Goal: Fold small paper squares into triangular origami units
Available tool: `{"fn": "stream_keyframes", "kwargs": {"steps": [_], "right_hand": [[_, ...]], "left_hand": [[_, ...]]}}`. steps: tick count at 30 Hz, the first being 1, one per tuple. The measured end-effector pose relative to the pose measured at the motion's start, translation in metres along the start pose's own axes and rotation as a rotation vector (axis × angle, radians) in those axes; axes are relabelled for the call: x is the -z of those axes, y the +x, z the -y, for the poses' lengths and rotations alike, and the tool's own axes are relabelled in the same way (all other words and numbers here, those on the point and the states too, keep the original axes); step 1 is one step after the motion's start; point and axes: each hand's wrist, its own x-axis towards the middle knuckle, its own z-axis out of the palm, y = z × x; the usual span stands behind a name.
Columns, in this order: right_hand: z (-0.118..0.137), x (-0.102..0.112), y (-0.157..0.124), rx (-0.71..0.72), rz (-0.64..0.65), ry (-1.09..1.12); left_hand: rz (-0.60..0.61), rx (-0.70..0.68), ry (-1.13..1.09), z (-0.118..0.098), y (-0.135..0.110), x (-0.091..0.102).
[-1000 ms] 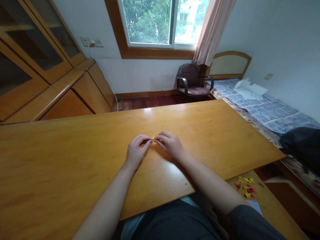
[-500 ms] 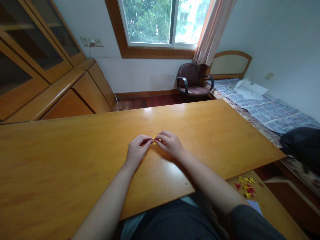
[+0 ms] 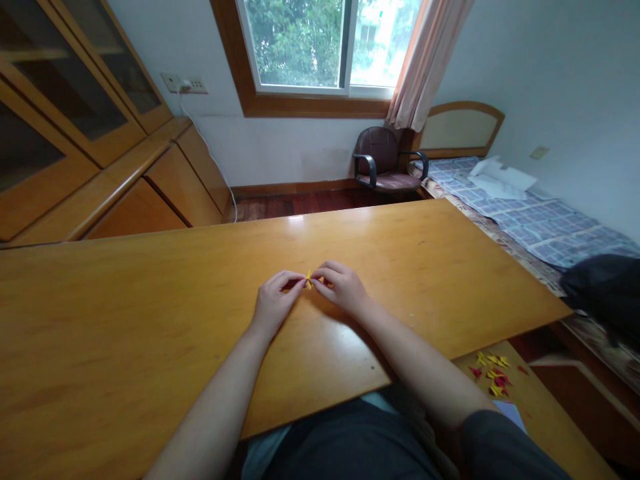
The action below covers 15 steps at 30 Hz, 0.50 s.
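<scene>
I log yellow paper bit [image 3: 309, 280] pinched btwn left hand [image 3: 273, 303] and right hand [image 3: 344, 289], equidistant. Long axis prob. upright; too tiny to confirm.

This is a bedroom in a home, also used for desk work. A single bed with a blue-patterned cover [image 3: 540, 223] and a curved wooden headboard [image 3: 460, 127] runs along the right wall. A dark red padded armchair [image 3: 383, 163] sits under a wood-framed window [image 3: 300, 47] hung with a pale pink curtain [image 3: 425, 60]. Glass-fronted wooden cabinets [image 3: 75, 100] line the left wall, behind a long honey-coloured wooden desk [image 3: 150, 300].
</scene>
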Motion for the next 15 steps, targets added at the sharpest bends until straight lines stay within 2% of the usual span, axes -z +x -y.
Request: {"fn": "stream_keyframes", "kwargs": {"steps": [15], "right_hand": [[-0.0007,-0.0005,0.0000,0.010,-0.001,-0.013]], "left_hand": [[0.023,-0.014,0.019,0.0021,0.0009,0.0006]]}}
